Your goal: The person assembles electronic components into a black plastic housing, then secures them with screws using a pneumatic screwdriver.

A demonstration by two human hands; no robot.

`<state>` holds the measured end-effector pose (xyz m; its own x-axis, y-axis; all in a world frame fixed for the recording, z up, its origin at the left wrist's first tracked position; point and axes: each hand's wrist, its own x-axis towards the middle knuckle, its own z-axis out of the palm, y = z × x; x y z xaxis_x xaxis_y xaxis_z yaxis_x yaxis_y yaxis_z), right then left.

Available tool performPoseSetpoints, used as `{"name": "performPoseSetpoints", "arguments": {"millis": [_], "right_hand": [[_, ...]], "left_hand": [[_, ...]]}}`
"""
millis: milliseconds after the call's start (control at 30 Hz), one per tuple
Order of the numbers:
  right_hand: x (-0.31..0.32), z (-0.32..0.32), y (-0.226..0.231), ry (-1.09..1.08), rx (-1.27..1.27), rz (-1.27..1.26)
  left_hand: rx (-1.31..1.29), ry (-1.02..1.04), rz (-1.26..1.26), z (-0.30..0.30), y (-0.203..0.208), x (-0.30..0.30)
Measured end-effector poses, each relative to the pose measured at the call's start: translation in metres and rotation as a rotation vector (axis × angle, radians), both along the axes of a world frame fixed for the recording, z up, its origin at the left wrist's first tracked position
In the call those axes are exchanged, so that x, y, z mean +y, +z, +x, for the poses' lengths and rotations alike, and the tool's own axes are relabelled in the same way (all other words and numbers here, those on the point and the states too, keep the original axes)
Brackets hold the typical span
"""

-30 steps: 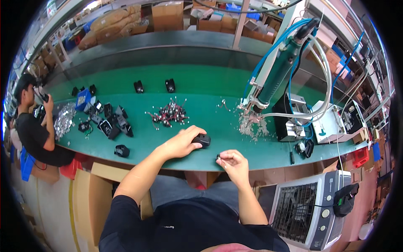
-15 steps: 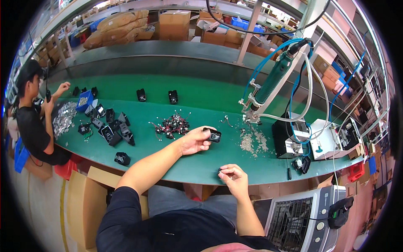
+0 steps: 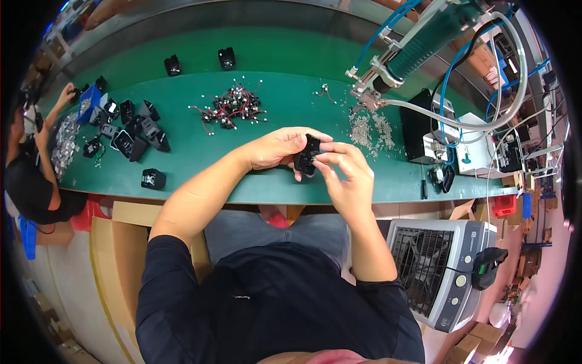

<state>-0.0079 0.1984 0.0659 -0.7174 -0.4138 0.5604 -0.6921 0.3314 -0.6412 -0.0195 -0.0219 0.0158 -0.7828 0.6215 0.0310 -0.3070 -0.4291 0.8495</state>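
My left hand (image 3: 280, 149) is closed around a black plastic housing (image 3: 308, 159), tilted up over the near side of the green bench. My right hand (image 3: 347, 173) meets it from the right, thumb and fingertips pinched together at the housing's open face. Whatever small part sits between those fingertips is mostly hidden. Beyond my hands lies a heap of small black parts with red wires (image 3: 233, 108). A separate wired part (image 3: 325, 92) rests to its right, near scattered small metal screws (image 3: 370, 130).
A green electric screwdriver (image 3: 418, 51) hangs on a stand at the right, with hoses around it. Beside it are a black machine (image 3: 424, 130) and a white box (image 3: 476, 142). Black housings (image 3: 139, 130) pile up at left, near a blue bin (image 3: 90, 103) and a co-worker (image 3: 39, 158).
My right hand has risen from the bench's near edge to the housing in my left hand. The housing is now turned more upright. The view has tipped downward.
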Motion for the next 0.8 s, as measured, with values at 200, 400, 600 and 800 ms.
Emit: {"name": "performPoseSetpoints", "arguments": {"millis": [200,400,600,800], "right_hand": [[-0.002,0.011,-0.013,-0.056,-0.043,0.028],[-0.002,0.007,-0.02,-0.142,-0.008,0.027],[-0.004,0.004,-0.022,-0.156,-0.033,0.093],[-0.01,0.003,-0.015,-0.18,0.006,0.229]], "left_hand": [[0.007,0.069,-0.014,0.008,0.0,0.012],[0.024,0.128,-0.001,0.008,-0.004,0.016],[0.193,0.201,-0.227,0.017,0.011,0.023],[0.323,0.327,-0.537,0.014,-0.002,0.03]]}}
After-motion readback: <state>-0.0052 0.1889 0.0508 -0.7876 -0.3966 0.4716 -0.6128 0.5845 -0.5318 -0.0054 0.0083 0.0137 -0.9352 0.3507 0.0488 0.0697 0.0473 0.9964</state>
